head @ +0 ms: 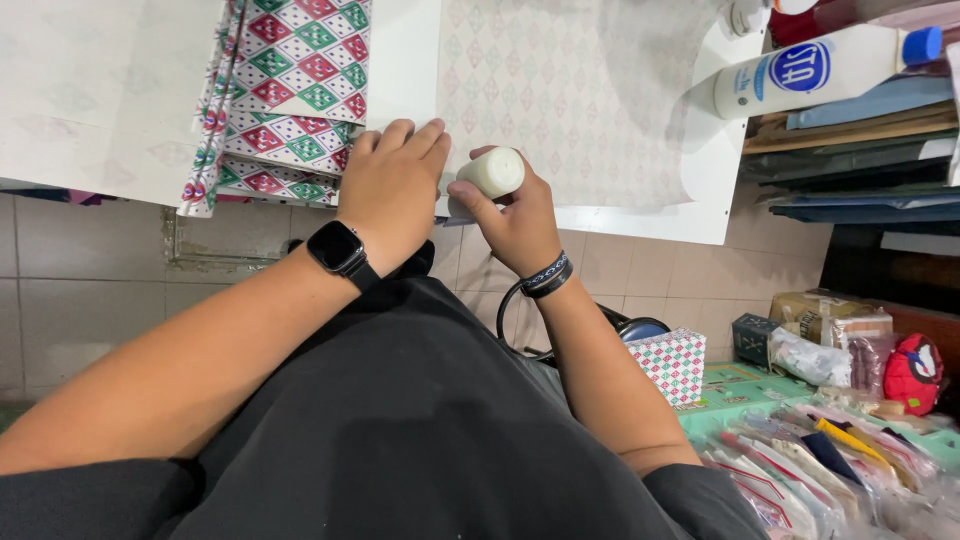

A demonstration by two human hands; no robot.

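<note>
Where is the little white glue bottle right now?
In the head view, the small white bottle is in the right hand, near the middle, at the white table's front edge. The left hand lies flat just beside it.

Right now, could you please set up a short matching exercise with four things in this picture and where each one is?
Things:
1. small white bottle
2. black watch
3. large bottle with a blue cap
4. small patterned box

Places:
A. lying on its side on the stack at the upper right
B. on the left wrist
C. low down beside the right forearm
D. held in the right hand

Pairs: 1-D, 2-B, 3-A, 4-C
</note>
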